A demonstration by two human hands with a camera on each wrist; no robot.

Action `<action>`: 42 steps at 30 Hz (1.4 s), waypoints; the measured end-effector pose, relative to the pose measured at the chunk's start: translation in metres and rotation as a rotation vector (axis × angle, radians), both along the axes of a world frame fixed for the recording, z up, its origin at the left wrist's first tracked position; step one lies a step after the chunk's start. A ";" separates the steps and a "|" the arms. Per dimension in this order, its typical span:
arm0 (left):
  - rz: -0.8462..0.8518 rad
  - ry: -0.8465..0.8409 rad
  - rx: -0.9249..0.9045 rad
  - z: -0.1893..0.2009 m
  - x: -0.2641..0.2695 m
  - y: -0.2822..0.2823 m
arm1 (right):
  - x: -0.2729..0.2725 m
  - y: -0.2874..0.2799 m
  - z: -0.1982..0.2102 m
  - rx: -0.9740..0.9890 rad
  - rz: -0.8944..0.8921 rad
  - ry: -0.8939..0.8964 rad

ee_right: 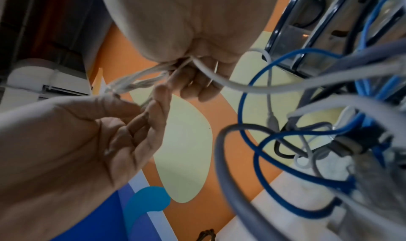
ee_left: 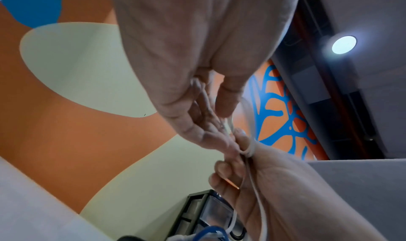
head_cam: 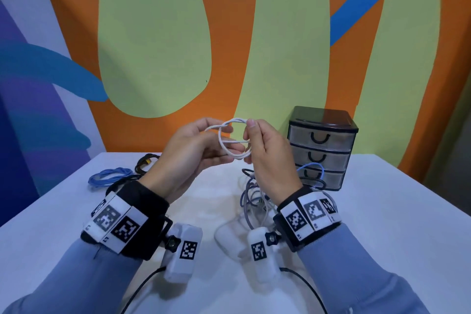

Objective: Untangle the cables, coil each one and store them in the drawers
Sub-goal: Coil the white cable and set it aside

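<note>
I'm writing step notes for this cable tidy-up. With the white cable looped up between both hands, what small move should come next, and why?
Probably tuck the loose end through and snug the wrap. The white cable is already looped, pinched by the left hand and right hand above the table. All three drawers look closed, so one must be opened before storing it.

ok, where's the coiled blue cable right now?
Head view: blue coil lies on the table at far left, beside a black cable, left of the left hand.
</note>
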State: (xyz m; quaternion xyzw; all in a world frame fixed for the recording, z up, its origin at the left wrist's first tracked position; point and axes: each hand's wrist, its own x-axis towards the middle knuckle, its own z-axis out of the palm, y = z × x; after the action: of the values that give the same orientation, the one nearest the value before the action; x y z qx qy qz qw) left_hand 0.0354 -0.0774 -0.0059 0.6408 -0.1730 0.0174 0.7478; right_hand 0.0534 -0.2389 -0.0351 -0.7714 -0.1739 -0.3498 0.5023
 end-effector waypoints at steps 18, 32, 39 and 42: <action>0.285 -0.568 0.582 -0.012 0.030 -0.007 | 0.015 -0.010 -0.006 0.261 0.169 0.329; 0.038 0.037 -0.556 -0.007 0.026 0.003 | 0.011 -0.015 0.003 0.895 0.506 0.632; -0.029 0.139 -0.406 -0.011 0.018 -0.007 | 0.006 -0.018 0.013 1.267 0.889 0.669; -0.005 0.119 -0.398 -0.013 0.018 -0.006 | 0.004 -0.017 0.010 1.213 0.947 0.668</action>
State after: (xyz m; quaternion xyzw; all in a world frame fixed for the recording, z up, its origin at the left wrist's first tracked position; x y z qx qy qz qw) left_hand 0.0534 -0.0832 -0.0184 0.4799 -0.1231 0.0114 0.8686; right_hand 0.0571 -0.2563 -0.0248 -0.2762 -0.1033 0.1118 0.9490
